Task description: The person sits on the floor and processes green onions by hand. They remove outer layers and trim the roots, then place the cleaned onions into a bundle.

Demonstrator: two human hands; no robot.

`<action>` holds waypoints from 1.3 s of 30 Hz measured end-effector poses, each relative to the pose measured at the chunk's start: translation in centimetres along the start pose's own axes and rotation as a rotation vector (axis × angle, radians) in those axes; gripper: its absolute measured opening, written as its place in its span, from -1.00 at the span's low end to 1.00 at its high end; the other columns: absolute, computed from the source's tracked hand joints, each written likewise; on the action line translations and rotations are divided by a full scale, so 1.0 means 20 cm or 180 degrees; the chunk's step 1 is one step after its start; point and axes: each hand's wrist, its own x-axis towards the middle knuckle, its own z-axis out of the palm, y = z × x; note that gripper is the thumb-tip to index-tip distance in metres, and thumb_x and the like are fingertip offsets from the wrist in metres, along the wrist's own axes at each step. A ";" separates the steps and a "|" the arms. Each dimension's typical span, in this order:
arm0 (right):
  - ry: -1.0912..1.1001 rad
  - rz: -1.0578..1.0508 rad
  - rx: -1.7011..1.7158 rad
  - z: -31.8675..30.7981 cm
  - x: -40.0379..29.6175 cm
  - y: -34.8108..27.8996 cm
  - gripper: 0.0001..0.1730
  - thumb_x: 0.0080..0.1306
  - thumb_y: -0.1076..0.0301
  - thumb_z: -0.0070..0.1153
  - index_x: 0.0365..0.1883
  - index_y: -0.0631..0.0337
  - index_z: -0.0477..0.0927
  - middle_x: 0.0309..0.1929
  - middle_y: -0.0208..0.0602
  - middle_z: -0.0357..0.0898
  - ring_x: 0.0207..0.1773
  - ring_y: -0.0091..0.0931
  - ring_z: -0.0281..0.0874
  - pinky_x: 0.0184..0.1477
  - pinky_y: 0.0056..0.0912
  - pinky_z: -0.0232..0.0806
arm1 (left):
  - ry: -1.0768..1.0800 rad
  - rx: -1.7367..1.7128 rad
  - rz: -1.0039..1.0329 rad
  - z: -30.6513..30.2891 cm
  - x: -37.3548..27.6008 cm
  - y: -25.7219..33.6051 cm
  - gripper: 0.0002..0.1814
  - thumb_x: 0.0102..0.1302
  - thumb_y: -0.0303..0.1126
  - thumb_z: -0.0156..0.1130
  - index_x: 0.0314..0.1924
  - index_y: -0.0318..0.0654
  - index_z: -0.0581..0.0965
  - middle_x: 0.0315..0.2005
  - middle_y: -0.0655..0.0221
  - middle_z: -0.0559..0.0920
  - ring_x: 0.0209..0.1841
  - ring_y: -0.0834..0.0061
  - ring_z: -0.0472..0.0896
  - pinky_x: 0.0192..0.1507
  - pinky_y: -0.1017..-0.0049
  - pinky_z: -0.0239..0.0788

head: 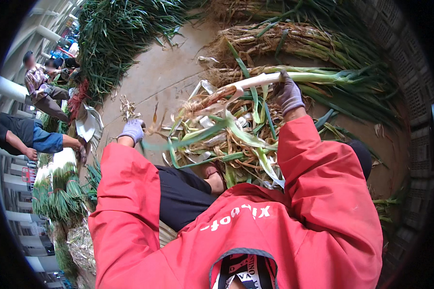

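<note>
My right hand [289,92], in a grey-purple work glove, grips a long green onion [262,79] around its pale stalk. The onion lies nearly level across the view, with roots to the left and green leaves to the right. A loosened outer leaf [235,128] hangs below the stalk. My left hand [132,130], in a like glove, is closed at the left, beyond the root end. Blurred strips of leaf reach its fingers, and it seems to hold them. Beneath the onion lies a heap of peeled leaves and husks [209,141].
Unpeeled onions [296,43] lie in bundles on the concrete floor [159,76] at upper right. A big green pile [112,43] stands upper left. Several people [45,85] are at the left, near tied white-stalked bundles [58,177]. Stacked crates [416,83] line the right side.
</note>
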 end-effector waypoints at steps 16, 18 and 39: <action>-0.1236 -0.0067 -0.0377 -0.10 -0.46 -0.13 -0.56 0.04 0.41 -0.02 -0.07 0.35 0.34 -0.28 -0.26 0.46 -0.23 -0.40 0.44 -0.13 -0.43 0.33 | -0.1524 -0.3952 0.3413 -0.42 0.15 1.59 -0.38 0.17 -0.16 0.15 0.14 -0.30 0.18 -0.11 0.42 0.39 -0.11 0.67 0.32 -0.09 0.64 0.19; -0.1500 -0.0003 -0.0372 -0.17 -0.43 -0.18 -0.54 -0.01 0.45 -0.02 -0.07 0.36 0.33 -0.28 -0.23 0.46 -0.22 -0.39 0.44 -0.12 -0.40 0.32 | -0.1948 -0.4097 0.2896 -0.38 0.12 1.60 -0.44 0.16 -0.12 0.16 0.07 -0.30 0.30 -0.24 0.51 0.45 -0.23 0.73 0.33 -0.21 0.67 0.21; 0.0090 -0.0627 0.1160 0.06 0.05 -0.42 -0.91 0.15 0.57 -0.10 -0.35 0.34 0.40 -0.39 -0.23 0.43 -0.26 -0.34 0.45 -0.08 -0.26 0.42 | 0.0160 -0.2969 0.1601 -0.14 0.15 1.12 0.02 -0.12 -0.05 0.35 0.23 -0.35 0.02 0.12 -0.03 0.24 0.19 0.19 0.20 0.18 0.45 0.04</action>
